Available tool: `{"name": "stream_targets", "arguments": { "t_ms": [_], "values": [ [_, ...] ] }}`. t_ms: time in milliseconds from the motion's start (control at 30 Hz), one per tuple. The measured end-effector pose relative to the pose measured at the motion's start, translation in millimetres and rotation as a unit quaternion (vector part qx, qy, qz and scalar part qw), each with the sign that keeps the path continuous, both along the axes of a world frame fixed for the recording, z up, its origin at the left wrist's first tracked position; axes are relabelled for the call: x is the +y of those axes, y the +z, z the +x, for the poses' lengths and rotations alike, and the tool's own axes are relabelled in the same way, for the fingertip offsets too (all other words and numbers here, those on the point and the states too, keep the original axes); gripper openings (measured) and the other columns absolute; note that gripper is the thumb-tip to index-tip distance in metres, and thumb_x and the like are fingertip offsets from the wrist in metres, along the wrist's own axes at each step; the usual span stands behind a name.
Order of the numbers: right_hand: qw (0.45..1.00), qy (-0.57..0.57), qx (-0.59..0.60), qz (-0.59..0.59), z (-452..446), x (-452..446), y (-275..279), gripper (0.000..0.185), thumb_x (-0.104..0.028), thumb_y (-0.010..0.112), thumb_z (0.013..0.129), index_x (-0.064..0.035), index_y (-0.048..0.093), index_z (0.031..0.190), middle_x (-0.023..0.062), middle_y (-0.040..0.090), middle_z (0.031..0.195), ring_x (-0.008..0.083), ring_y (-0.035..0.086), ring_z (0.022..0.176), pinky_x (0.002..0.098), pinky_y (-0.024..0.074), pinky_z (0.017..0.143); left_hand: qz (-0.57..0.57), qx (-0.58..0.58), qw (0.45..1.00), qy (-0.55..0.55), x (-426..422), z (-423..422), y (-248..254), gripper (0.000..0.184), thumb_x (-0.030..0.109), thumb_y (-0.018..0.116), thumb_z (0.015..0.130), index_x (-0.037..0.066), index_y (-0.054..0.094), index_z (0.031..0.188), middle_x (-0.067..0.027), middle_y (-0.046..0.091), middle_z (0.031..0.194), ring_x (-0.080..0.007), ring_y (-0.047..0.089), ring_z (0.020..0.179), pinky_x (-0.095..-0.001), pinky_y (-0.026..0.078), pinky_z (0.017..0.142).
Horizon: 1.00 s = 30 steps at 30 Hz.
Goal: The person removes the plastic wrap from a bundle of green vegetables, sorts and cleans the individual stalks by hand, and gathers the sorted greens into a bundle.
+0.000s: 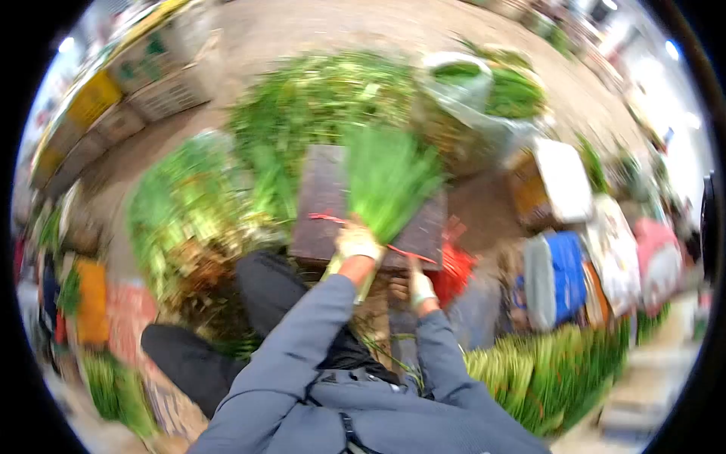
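A bunch of long green stalks (389, 181) lies on a dark board (321, 189), its leafy ends fanned away from me. My left hand (357, 240), in a pale glove, is wrapped round the lower part of the bunch. A red tie (412, 253) runs across the board under the stalks and shows on both sides of them. My right hand (418, 284), also gloved, is at the board's near right edge, closed by the right end of the tie; its fingertips are blurred. Red strands (454, 265) hang beside the board's right edge.
Loose greens (302, 94) are heaped behind the board, with another pile (181, 197) at the left. A plastic bag of greens (484, 94) stands at the back right. Right of me are a white-topped box (563, 181) and a blue container (563, 280). Tied bunches (544, 371) line the near right.
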State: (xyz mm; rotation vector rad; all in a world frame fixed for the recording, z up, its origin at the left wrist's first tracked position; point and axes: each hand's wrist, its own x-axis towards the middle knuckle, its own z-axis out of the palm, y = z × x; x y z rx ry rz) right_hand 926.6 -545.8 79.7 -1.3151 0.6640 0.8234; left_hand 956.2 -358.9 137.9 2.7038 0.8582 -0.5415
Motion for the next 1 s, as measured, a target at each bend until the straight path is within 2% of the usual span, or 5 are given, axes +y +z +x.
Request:
{"name": "stream_targets", "arguments": {
  "t_ms": [300, 467, 533, 600, 1000],
  "values": [
    [0.997, -0.02, -0.063, 0.031, 18, -24, -59, 0.042, -0.031, 0.05, 0.104, 0.0022, 0.062, 0.126, 0.0176, 0.068, 0.12, 0.0267, 0.069, 0.097, 0.0353, 0.0582, 0.084, -0.025, -0.056, 0.996, -0.067, 15, -51, 35, 0.073, 0.01, 0.059, 0.086, -0.008, 0.03, 0.151, -0.0259, 0.053, 0.136, -0.0295, 0.063, 0.097, -0.0421, 0.052, 0.074],
    [0.995, 0.019, -0.099, 0.025, -12, -34, -40, 0.025, -0.022, 0.054, 0.102, -0.0008, 0.065, 0.097, 0.0052, 0.063, 0.084, 0.0179, 0.058, 0.074, 0.0305, 0.0475, 0.065, 0.01, -0.117, 0.993, -0.027, 16, -46, -18, 0.081, 0.012, 0.066, 0.083, -0.004, 0.028, 0.153, -0.0243, 0.054, 0.133, -0.0292, 0.063, 0.099, -0.0392, 0.051, 0.077],
    [0.743, 0.2, -0.518, -0.374, -21, -29, -15, 0.034, -0.025, 0.059, 0.097, 0.0055, 0.073, 0.104, 0.0196, 0.074, 0.102, 0.0283, 0.065, 0.091, 0.0384, 0.0508, 0.085, -0.013, -0.058, 0.994, -0.092, 24, -62, 31, 0.074, 0.01, 0.06, 0.086, -0.003, 0.03, 0.153, -0.0215, 0.056, 0.132, -0.0285, 0.063, 0.098, -0.0389, 0.05, 0.075],
    [0.917, 0.052, -0.381, -0.104, -36, -24, 2, 0.033, -0.014, 0.048, 0.1, 0.0041, 0.065, 0.121, 0.0171, 0.07, 0.115, 0.0273, 0.068, 0.103, 0.0379, 0.0546, 0.092, -0.001, -0.084, 0.993, -0.078, -3, -53, -10, 0.064, 0.01, 0.054, 0.09, -0.002, 0.035, 0.15, -0.0173, 0.063, 0.117, -0.0241, 0.063, 0.093, -0.0378, 0.05, 0.067],
    [0.756, 0.273, -0.573, -0.159, 34, 98, 14, 0.01, -0.006, 0.075, 0.083, -0.0021, 0.073, 0.093, 0.0043, 0.068, 0.078, 0.0111, 0.062, 0.07, 0.0261, 0.0499, 0.065, -0.334, -0.306, 0.89, 0.053, 105, -52, -77, 0.06, 0.035, 0.075, 0.077, 0.007, 0.059, 0.129, -0.0217, 0.065, 0.123, -0.034, 0.063, 0.116, -0.0399, 0.049, 0.1]
  ]
}}
